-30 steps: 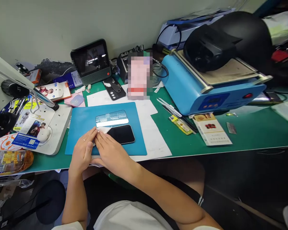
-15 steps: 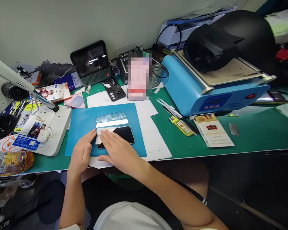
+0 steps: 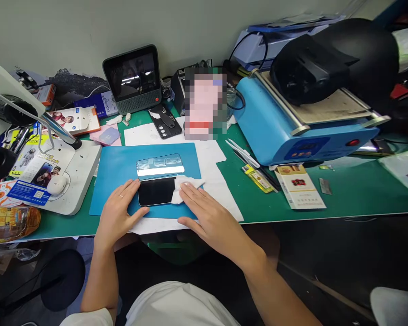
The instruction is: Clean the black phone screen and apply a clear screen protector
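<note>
A phone (image 3: pixel 155 192) lies flat, dark screen up, on a blue mat (image 3: pixel 105 165). My right hand (image 3: pixel 207 210) presses a folded white tissue (image 3: pixel 182 189) onto the phone's right end, its fingers together on top of the tissue and the thumb apart. At the opposite end my left hand (image 3: pixel 119 210) rests with fingers extended and thumb spread, the fingertips at the phone's left edge. Just behind the phone is a clear screen-shaped glass sheet (image 3: pixel 160 165) with a white band.
A blue heating machine (image 3: pixel 258 122) stands at the right, near tweezers (image 3: pixel 243 151) and a cigarette box (image 3: pixel 299 186). On the left are a microscope base (image 3: pixel 85 170) and a bottle (image 3: pixel 15 222). A display (image 3: pixel 132 77) and a phone back cover (image 3: pixel 165 122) are behind the mat.
My right hand has slid the tissue from the phone's left end to its right end, uncovering the left part of the screen. My left hand stays by the left edge, its thumb more spread.
</note>
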The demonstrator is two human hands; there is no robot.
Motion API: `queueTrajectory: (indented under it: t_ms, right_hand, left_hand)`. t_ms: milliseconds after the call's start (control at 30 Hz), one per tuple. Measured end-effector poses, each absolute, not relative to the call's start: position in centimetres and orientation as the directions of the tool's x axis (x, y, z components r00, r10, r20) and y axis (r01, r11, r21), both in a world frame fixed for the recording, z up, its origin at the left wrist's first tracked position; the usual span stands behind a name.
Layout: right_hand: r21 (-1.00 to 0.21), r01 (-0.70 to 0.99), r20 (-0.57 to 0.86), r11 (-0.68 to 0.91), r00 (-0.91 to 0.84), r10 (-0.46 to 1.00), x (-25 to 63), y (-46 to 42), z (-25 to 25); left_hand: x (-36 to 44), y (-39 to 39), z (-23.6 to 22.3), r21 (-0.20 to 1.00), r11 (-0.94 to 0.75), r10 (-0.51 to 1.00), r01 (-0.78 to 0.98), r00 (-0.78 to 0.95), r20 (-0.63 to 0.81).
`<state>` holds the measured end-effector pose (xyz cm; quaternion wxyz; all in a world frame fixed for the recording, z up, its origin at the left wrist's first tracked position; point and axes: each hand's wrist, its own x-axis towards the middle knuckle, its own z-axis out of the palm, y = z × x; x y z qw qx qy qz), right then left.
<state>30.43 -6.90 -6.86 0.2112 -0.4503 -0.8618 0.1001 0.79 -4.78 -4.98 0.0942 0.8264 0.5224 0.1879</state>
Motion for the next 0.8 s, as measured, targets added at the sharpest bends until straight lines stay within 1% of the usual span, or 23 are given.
queueTrajectory:
  t_ms: [200,367,567,800]
  right_hand:
    - [-0.304,0.739,0.314,0.601,-0.518,0.796,30.1,-9.3,-7.1]
    - [-0.243,0.702,0.335,0.669,-0.587,0.737,26.8,-8.8,-6.8]
    - [-0.261,0.630,0.369,0.731,-0.635,0.679,21.9,-7.8,-6.7]
    - [-0.315,0.612,0.299,0.726,-0.662,0.688,19.9,-4.6,-5.6]
  left_hand:
    - [0.8,-4.8,-5.3,0.355,-0.418,0.908,0.836,0.371,0.196]
    - [0.7,-4.8,-5.5,0.414,-0.430,0.903,0.802,0.385,0.193]
    - [0.4,-5.1,-5.5,0.509,-0.425,0.905,0.748,0.371,0.209]
    - [0.0,-5.0,-5.6,0.559,-0.414,0.909,0.718,0.359,0.213]
